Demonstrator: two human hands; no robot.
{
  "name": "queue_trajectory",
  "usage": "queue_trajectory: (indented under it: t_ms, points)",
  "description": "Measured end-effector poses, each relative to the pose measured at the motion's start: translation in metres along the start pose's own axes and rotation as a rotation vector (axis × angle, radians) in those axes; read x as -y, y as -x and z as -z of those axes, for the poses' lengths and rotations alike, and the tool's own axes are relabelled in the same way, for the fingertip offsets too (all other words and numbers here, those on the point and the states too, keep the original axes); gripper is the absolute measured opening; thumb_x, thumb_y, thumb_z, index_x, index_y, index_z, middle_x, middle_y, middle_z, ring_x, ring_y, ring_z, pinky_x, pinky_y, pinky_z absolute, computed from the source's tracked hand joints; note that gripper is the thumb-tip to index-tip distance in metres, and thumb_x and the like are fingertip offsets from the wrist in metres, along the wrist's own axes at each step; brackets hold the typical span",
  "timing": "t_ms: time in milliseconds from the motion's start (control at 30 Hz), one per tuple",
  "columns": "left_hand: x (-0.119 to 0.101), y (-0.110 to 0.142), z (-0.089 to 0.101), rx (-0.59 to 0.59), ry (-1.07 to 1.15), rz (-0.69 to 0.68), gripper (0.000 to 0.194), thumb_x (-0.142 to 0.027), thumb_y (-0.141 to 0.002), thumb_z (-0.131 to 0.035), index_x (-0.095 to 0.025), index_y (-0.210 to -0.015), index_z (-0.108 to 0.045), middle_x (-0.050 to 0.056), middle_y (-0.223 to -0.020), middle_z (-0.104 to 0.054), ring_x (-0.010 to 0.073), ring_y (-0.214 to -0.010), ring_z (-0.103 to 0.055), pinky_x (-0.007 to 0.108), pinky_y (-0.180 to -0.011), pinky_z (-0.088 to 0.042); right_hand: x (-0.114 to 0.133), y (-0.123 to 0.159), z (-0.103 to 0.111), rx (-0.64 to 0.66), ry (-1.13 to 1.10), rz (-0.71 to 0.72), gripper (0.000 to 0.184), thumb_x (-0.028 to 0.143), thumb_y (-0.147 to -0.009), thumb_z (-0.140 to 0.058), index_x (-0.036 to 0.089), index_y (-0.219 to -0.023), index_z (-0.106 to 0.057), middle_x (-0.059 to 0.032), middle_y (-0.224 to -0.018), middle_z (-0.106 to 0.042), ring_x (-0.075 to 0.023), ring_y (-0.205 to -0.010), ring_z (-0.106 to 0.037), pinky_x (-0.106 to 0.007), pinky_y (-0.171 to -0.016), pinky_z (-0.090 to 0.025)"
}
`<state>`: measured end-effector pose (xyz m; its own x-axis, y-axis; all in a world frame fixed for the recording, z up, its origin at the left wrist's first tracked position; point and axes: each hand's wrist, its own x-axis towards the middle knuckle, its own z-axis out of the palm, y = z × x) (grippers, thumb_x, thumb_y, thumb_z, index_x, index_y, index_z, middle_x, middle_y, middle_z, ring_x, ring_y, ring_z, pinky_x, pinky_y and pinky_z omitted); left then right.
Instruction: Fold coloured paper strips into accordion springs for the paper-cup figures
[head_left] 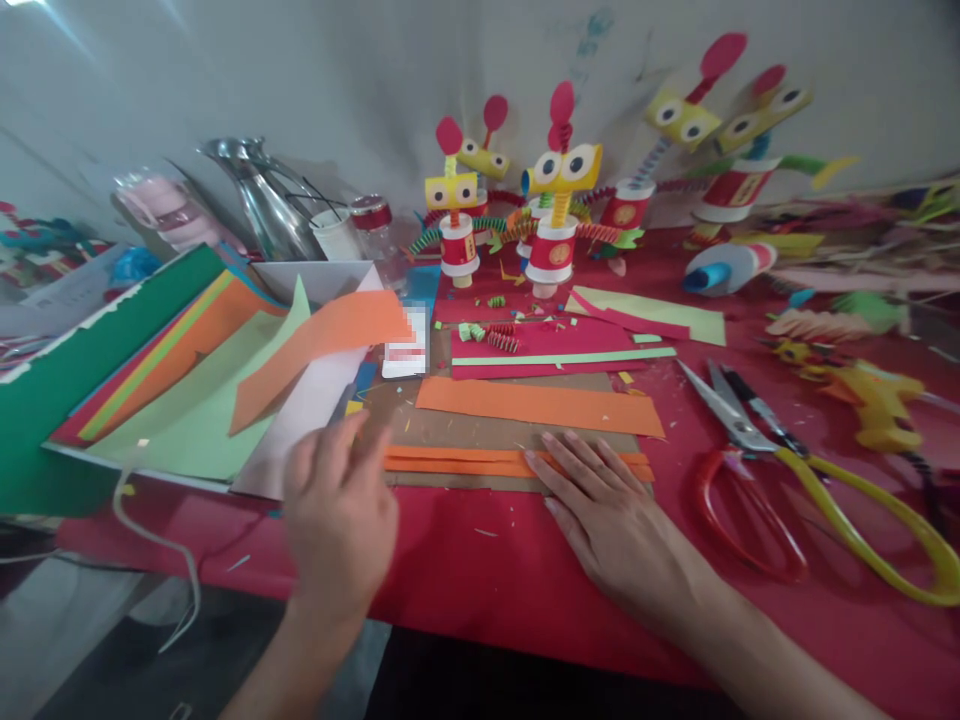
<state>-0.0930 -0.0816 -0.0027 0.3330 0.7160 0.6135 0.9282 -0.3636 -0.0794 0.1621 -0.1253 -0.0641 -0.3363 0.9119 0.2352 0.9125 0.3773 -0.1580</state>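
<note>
My right hand (600, 500) lies flat with fingers stretched out, pressing on narrow orange paper strips (457, 460). These strips lie side by side along the front of a brown cardboard piece (480, 430). At their left end, my left hand (341, 500) is raised and a little blurred, its fingers curled together; whatever it may hold is hidden. A wider orange paper strip (540, 405) lies on the cardboard just behind. Farther back, a thin light-green strip (562, 357) rests on red paper (517, 335).
To the left stands an open box (300, 470) of coloured paper sheets (202, 400). Large scissors (739, 425), a pen (757, 400) and a yellow glue gun (877, 400) are on the right. Several paper-cup figures (551, 250) line the wall, near a metal jug (262, 200).
</note>
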Motion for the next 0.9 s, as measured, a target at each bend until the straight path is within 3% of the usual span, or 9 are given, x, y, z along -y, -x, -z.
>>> queue_trajectory:
  t_ms: [100, 167, 267, 400, 500, 600, 700, 767, 900]
  points:
    - [-0.046, -0.015, -0.009, 0.27, 0.379, -0.138, 0.036, -0.004, -0.081, -0.045, -0.018, -0.113, -0.055, 0.008, -0.11, -0.06, 0.0223, -0.1, -0.053, 0.037, -0.087, -0.048, 0.0, 0.0, -0.001, -0.009, 0.023, 0.011, 0.046, 0.025, -0.093, -0.039, 0.023, -0.139, -0.04, -0.0055, -0.147, -0.035, -0.0255, -0.137, -0.027, -0.051, -0.11, -0.029]
    - [-0.07, -0.024, -0.022, 0.449, 0.485, -0.149, 0.02, -0.011, -0.087, -0.043, -0.018, -0.1, -0.056, 0.007, -0.096, -0.06, 0.0208, -0.09, -0.056, 0.035, -0.076, -0.05, 0.001, 0.0, 0.0, -0.003, 0.039, 0.019, 0.045, 0.024, -0.093, -0.038, 0.022, -0.138, -0.042, -0.0062, -0.147, -0.036, -0.0258, -0.137, -0.028, -0.05, -0.11, -0.029]
    - [-0.084, -0.031, -0.041, 0.58, 0.559, -0.074, 0.009, -0.014, -0.087, -0.046, -0.017, -0.093, -0.052, 0.006, -0.093, -0.055, 0.0178, -0.079, -0.057, 0.031, -0.065, -0.048, 0.0, -0.001, 0.005, 0.017, 0.025, 0.008, 0.043, 0.025, -0.093, -0.037, 0.021, -0.136, -0.044, -0.0073, -0.146, -0.039, -0.0259, -0.135, -0.033, -0.049, -0.108, -0.033]
    - [-0.074, -0.03, -0.052, 0.592, 0.676, -0.029, 0.006, -0.013, -0.084, -0.052, -0.019, -0.087, -0.05, 0.003, -0.094, -0.053, 0.0161, -0.08, -0.057, 0.03, -0.07, -0.046, -0.007, -0.004, 0.022, 0.005, -0.025, -0.096, 0.04, 0.023, -0.093, -0.039, 0.021, -0.132, -0.048, -0.0094, -0.131, -0.055, -0.0254, -0.119, -0.05, -0.045, -0.095, -0.043]
    - [-0.067, -0.03, -0.051, 0.602, 0.692, -0.023, 0.007, -0.013, -0.082, -0.054, -0.019, -0.083, -0.05, 0.003, -0.091, -0.054, 0.0161, -0.077, -0.057, 0.03, -0.068, -0.045, -0.015, -0.007, 0.039, 0.028, -0.011, -0.205, 0.025, 0.022, -0.087, -0.05, 0.022, -0.108, -0.063, -0.0077, -0.106, -0.066, -0.0278, -0.098, -0.058, -0.046, -0.082, -0.044]
    - [-0.066, -0.04, -0.045, 0.6, 0.652, -0.079, 0.009, -0.011, -0.08, -0.055, -0.019, -0.083, -0.052, 0.003, -0.085, -0.058, 0.0181, -0.076, -0.056, 0.031, -0.065, -0.045, -0.021, -0.018, 0.053, 0.12, -0.117, -0.222, 0.015, 0.018, -0.084, -0.051, 0.023, -0.084, -0.065, -0.0035, -0.088, -0.068, -0.0235, -0.086, -0.06, -0.036, -0.073, -0.043]
    - [-0.069, -0.059, -0.04, 0.509, 0.544, -0.227, 0.019, -0.009, -0.075, -0.057, -0.02, -0.091, -0.058, 0.005, -0.09, -0.064, 0.0249, -0.091, -0.056, 0.037, -0.073, -0.043, -0.024, -0.038, 0.062, 0.185, -0.258, -0.196, 0.019, 0.014, -0.082, -0.048, 0.023, -0.082, -0.064, -0.0013, -0.083, -0.069, -0.0183, -0.076, -0.063, -0.028, -0.064, -0.042]
    - [-0.072, -0.073, -0.038, 0.5, 0.532, -0.274, 0.02, -0.009, -0.076, -0.056, -0.02, -0.091, -0.061, 0.005, -0.089, -0.067, 0.0249, -0.089, -0.058, 0.036, -0.072, -0.043, -0.026, -0.053, 0.064, 0.173, -0.296, -0.204, 0.021, 0.011, -0.08, -0.047, 0.022, -0.084, -0.065, -0.0009, -0.082, -0.069, -0.0175, -0.075, -0.063, -0.026, -0.063, -0.041]
    - [-0.071, -0.089, -0.044, 0.611, 0.687, -0.189, 0.008, -0.024, -0.082, -0.055, -0.021, -0.081, -0.062, 0.002, -0.074, -0.068, 0.018, -0.067, -0.061, 0.027, -0.055, -0.039, -0.033, -0.068, 0.062, 0.092, -0.384, -0.281, 0.016, 0.014, -0.078, -0.052, 0.022, -0.081, -0.065, 0.0002, -0.076, -0.068, -0.0167, -0.071, -0.062, -0.025, -0.06, -0.039]
